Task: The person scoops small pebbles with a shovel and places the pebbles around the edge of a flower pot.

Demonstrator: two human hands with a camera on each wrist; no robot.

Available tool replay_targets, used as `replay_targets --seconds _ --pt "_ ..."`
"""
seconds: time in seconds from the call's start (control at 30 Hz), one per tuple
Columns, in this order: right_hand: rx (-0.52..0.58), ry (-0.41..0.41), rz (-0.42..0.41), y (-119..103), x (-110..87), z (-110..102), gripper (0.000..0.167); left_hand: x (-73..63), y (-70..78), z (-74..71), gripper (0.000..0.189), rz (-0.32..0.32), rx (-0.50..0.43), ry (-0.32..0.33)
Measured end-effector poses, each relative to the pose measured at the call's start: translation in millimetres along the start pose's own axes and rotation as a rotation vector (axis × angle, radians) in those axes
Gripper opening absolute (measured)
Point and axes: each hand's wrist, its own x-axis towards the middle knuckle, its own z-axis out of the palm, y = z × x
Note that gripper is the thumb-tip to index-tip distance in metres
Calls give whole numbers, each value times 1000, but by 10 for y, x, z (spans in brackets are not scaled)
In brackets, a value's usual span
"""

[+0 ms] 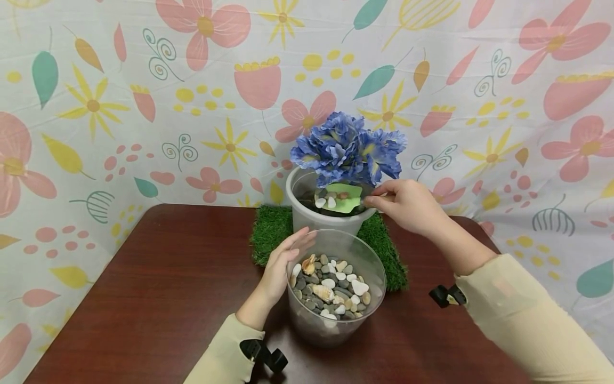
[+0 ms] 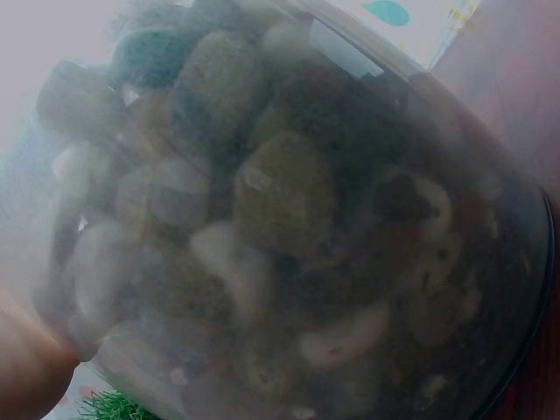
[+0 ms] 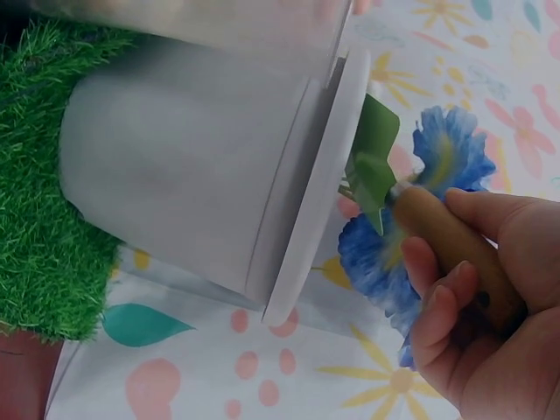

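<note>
From where I stand, the person's right hand [image 1: 408, 205], right of the frame's centre, grips a green trowel [image 1: 353, 195] by its wooden handle [image 3: 455, 249]. The blade carries a few pebbles [image 1: 331, 202] at the mouth of a white pot [image 1: 316, 221], just above the frame's centre, under blue flowers [image 1: 342, 146]. The left hand [image 1: 280, 264], fingers stretched out, rests against the left rim of a clear bucket [image 1: 326, 333] at lower centre, which holds grey and white stones [image 1: 360, 288] and shells [image 1: 323, 293]. The pot stands on a grass mat [image 1: 271, 234] on the brown tabletop [image 1: 192, 266].
</note>
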Motion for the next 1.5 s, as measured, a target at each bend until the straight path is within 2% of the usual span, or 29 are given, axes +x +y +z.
replay_targets --seconds 1.1,1.5 --pt "-127 -56 -21 -113 129 -70 26 -2 -6 -4 54 3 0 -4" --pt "-143 -9 -26 -164 120 -98 27 -7 7 1 54 1 -6 -1"
